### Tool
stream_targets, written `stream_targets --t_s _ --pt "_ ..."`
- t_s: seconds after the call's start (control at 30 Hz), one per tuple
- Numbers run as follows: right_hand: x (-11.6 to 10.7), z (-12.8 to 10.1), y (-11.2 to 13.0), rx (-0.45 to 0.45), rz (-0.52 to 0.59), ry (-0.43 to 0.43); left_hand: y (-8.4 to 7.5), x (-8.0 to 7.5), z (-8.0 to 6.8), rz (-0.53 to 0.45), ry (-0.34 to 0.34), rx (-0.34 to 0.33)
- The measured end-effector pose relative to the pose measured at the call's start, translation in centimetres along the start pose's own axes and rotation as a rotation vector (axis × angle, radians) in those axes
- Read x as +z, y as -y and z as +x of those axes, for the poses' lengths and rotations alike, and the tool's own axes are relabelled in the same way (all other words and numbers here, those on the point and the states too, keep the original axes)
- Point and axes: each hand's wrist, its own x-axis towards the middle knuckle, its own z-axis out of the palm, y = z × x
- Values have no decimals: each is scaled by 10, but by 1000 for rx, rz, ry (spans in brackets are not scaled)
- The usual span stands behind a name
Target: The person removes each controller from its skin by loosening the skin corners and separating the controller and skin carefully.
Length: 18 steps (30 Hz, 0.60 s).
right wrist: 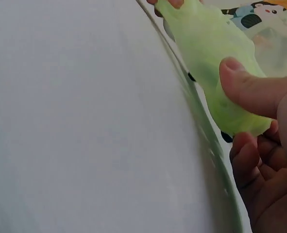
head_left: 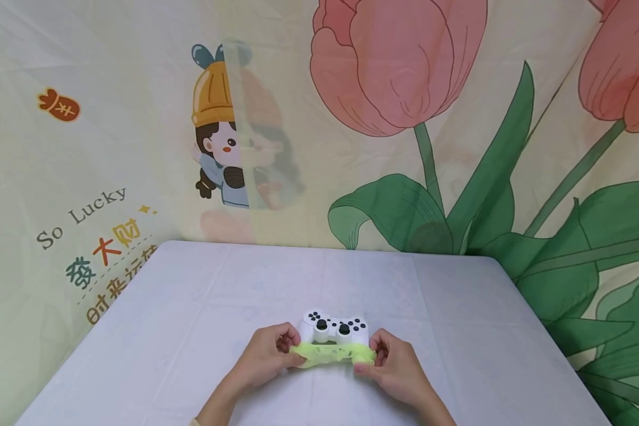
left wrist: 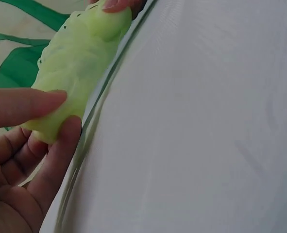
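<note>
A white game controller (head_left: 334, 327) with black sticks and buttons lies on the white table (head_left: 191, 331), just beyond my hands. Between my hands stretches a soft lime-green silicone cover (head_left: 331, 355), held in front of the controller. My left hand (head_left: 268, 354) pinches the cover's left end between thumb and fingers. My right hand (head_left: 391, 362) pinches its right end the same way. The left wrist view shows the green cover (left wrist: 75, 63) gripped by my thumb (left wrist: 26, 104). In the right wrist view the cover (right wrist: 211, 53) sits under my right thumb (right wrist: 252, 90).
The table is covered with a pale cloth and has a rounded far edge (head_left: 325, 247). Behind it hangs a printed backdrop with big pink tulips (head_left: 399, 65), green leaves, and a cartoon girl (head_left: 220, 130).
</note>
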Motion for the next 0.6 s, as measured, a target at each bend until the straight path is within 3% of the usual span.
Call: stream_targets --t_s 0.6 --pt "5 4 7 33 -9 -137 2 4 0 -14 83 39"
